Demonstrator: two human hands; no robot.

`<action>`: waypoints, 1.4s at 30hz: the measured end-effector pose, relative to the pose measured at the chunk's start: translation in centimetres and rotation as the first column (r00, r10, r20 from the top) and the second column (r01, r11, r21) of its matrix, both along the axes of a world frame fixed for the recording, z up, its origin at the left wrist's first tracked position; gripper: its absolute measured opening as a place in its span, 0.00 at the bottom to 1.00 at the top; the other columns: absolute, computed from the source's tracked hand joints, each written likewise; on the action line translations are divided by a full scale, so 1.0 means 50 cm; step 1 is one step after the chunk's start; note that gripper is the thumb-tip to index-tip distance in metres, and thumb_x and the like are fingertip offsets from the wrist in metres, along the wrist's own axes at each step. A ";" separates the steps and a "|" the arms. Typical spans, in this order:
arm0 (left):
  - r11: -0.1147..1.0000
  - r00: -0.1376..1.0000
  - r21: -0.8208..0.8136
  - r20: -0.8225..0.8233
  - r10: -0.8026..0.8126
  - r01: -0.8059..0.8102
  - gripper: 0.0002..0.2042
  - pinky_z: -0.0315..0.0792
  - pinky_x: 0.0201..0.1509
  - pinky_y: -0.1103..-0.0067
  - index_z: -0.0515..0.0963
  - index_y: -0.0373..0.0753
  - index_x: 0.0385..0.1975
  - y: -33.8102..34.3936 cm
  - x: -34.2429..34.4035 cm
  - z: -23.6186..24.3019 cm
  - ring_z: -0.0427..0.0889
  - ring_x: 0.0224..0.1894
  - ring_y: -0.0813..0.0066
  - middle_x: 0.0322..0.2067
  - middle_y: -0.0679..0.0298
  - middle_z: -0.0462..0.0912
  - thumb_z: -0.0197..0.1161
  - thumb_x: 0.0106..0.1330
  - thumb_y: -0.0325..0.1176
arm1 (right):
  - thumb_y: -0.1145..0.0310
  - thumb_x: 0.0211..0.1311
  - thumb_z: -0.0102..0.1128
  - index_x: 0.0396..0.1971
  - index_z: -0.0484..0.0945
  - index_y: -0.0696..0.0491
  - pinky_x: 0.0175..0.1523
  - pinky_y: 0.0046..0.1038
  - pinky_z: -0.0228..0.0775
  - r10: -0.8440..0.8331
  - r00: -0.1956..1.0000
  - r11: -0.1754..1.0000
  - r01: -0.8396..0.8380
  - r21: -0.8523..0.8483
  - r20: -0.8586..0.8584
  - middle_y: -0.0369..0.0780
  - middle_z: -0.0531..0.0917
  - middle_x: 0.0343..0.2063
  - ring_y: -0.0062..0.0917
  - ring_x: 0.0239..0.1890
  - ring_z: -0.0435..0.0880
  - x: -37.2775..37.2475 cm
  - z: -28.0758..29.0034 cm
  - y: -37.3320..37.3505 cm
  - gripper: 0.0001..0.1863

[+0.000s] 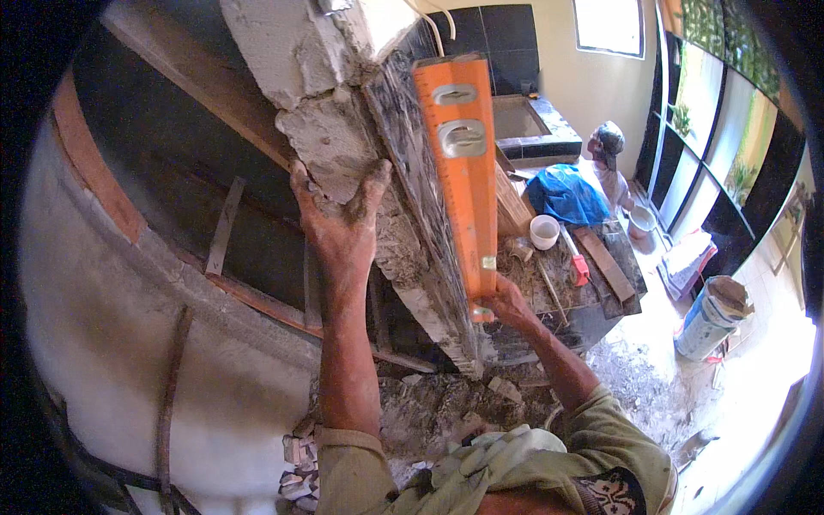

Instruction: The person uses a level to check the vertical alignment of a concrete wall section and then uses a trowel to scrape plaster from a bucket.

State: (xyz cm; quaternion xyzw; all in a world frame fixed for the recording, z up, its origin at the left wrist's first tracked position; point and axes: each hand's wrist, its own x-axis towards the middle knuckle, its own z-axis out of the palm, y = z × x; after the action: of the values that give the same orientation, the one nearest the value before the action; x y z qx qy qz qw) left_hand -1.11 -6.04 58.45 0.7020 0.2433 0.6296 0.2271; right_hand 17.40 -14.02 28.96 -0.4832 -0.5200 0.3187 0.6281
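Observation:
My right hand (505, 302) grips the lower end of an orange spirit level (463, 184). The level stands lengthwise against the dark, mortar-smeared side face (412, 163) of a narrow masonry wall. To the left, my left hand (342, 219) straddles the wall's rough grey top, thumb on one side and fingers on the other. It clasps a mortar-covered block (330, 142) there; the fingertips are partly hidden. Paler mortared blocks (287, 51) continue beyond that hand.
A work surface (558, 292) at right bears a white cup (544, 232), a red-handled tool (578, 268), a wooden plank (603, 263) and blue plastic (568, 194). Another person (608, 163) is behind it. A bucket (712, 318) stands farther right. Rubble (429, 403) covers the ground below.

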 end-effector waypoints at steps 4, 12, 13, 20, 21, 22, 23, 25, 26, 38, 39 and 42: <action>0.998 0.994 0.012 0.093 -0.055 0.054 0.41 0.68 0.59 0.67 0.52 0.25 0.62 0.023 -0.006 -0.013 0.70 0.56 0.60 0.55 0.45 0.67 0.72 0.55 0.36 | 0.60 0.60 0.62 0.53 0.72 0.55 0.49 0.28 0.69 -0.095 0.994 0.995 0.094 0.014 0.057 0.35 0.81 0.40 0.20 0.43 0.76 0.053 0.006 0.006 0.24; 0.994 0.996 -0.080 0.017 0.082 -0.081 0.44 0.65 0.63 0.67 0.53 0.27 0.63 0.009 0.003 -0.003 0.68 0.58 0.61 0.58 0.46 0.65 0.74 0.53 0.39 | 0.67 0.56 0.62 0.50 0.73 0.55 0.48 0.26 0.68 -0.149 0.985 0.986 0.142 0.093 0.081 0.34 0.80 0.38 0.19 0.42 0.75 0.114 0.007 0.094 0.21; 0.993 0.997 -0.081 0.005 0.081 -0.080 0.44 0.65 0.63 0.67 0.53 0.27 0.63 0.010 0.002 -0.003 0.68 0.58 0.61 0.58 0.46 0.65 0.74 0.53 0.39 | 0.67 0.56 0.62 0.50 0.73 0.55 0.48 0.26 0.68 -0.150 0.986 0.986 0.144 0.089 0.070 0.34 0.80 0.38 0.19 0.42 0.75 0.108 0.014 0.106 0.21; 0.982 0.982 -0.046 -0.061 0.181 -0.184 0.48 0.59 0.66 0.66 0.53 0.22 0.63 -0.007 0.006 0.003 0.64 0.62 0.57 0.61 0.43 0.62 0.73 0.52 0.47 | 0.66 0.51 0.65 0.47 0.74 0.55 0.48 0.28 0.67 -0.055 0.997 0.985 0.044 0.164 0.061 0.37 0.80 0.38 0.21 0.42 0.75 0.107 0.044 0.171 0.22; 0.967 0.964 -0.012 -0.085 0.251 -0.253 0.49 0.56 0.67 0.66 0.55 0.20 0.62 -0.004 0.001 0.008 0.62 0.64 0.54 0.62 0.40 0.62 0.72 0.51 0.51 | 0.66 0.51 0.65 0.47 0.73 0.55 0.49 0.28 0.67 -0.099 0.987 0.989 0.084 0.121 0.125 0.38 0.81 0.38 0.22 0.42 0.75 0.105 0.049 0.186 0.22; 0.998 0.998 -0.005 0.018 0.068 -0.067 0.47 0.57 0.66 0.66 0.56 0.21 0.62 0.014 -0.002 -0.002 0.65 0.61 0.55 0.59 0.42 0.66 0.72 0.53 0.49 | 0.67 0.50 0.66 0.47 0.73 0.55 0.49 0.29 0.67 -0.143 0.971 0.988 0.129 0.082 0.190 0.40 0.81 0.39 0.23 0.42 0.75 0.104 0.051 0.198 0.22; 0.997 0.996 0.002 0.034 0.081 -0.081 0.47 0.57 0.66 0.66 0.56 0.21 0.62 0.020 -0.008 0.000 0.65 0.61 0.55 0.59 0.42 0.66 0.72 0.53 0.49 | 0.67 0.50 0.66 0.47 0.73 0.55 0.49 0.29 0.67 -0.131 0.970 0.989 0.114 0.092 0.204 0.40 0.81 0.39 0.23 0.42 0.75 0.104 0.050 0.203 0.22; 0.998 0.998 -0.056 -0.060 0.025 -0.029 0.47 0.61 0.66 0.66 0.51 0.25 0.63 0.016 -0.017 0.003 0.66 0.60 0.58 0.58 0.45 0.65 0.74 0.53 0.44 | 0.66 0.50 0.66 0.47 0.73 0.55 0.50 0.30 0.67 -0.067 0.978 0.998 0.066 0.009 0.196 0.41 0.81 0.39 0.25 0.43 0.76 0.106 0.049 0.201 0.23; 0.996 0.996 -0.037 -0.047 0.077 -0.078 0.47 0.62 0.66 0.66 0.51 0.25 0.63 0.013 -0.015 0.000 0.67 0.59 0.59 0.58 0.45 0.65 0.74 0.53 0.44 | 0.65 0.51 0.66 0.47 0.74 0.55 0.50 0.30 0.67 -0.073 0.976 0.997 0.072 0.016 0.204 0.40 0.81 0.39 0.24 0.43 0.77 0.106 0.051 0.202 0.23; 1.000 0.999 0.013 -0.032 0.028 -0.027 0.42 0.70 0.58 0.68 0.50 0.20 0.62 0.001 -0.021 0.004 0.74 0.53 0.59 0.52 0.42 0.72 0.71 0.56 0.32 | 0.67 0.58 0.65 0.53 0.73 0.56 0.53 0.27 0.67 0.079 0.990 0.997 -0.076 -0.026 0.114 0.34 0.80 0.42 0.19 0.46 0.75 0.082 0.132 0.163 0.23; 1.000 1.000 0.026 -0.031 0.007 -0.006 0.41 0.71 0.57 0.68 0.50 0.20 0.62 0.005 -0.018 0.002 0.75 0.52 0.59 0.51 0.42 0.72 0.70 0.56 0.30 | 0.67 0.58 0.65 0.53 0.73 0.56 0.53 0.27 0.67 0.072 0.990 0.997 -0.069 -0.027 0.123 0.34 0.80 0.42 0.19 0.46 0.75 0.084 0.134 0.161 0.23; 0.999 1.000 0.046 -0.025 -0.016 0.017 0.40 0.72 0.56 0.68 0.50 0.20 0.62 0.013 -0.013 -0.002 0.76 0.51 0.59 0.51 0.42 0.73 0.70 0.56 0.29 | 0.62 0.60 0.65 0.56 0.70 0.56 0.55 0.24 0.67 0.115 0.982 0.993 -0.108 -0.057 0.147 0.33 0.78 0.47 0.18 0.49 0.74 0.093 0.137 0.158 0.26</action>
State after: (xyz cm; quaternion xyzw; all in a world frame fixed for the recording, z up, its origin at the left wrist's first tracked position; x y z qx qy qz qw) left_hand -1.77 -5.41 58.34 0.7169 0.2255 0.6244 0.2129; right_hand 22.07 -6.12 35.80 -0.4911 -0.5841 0.3288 0.5564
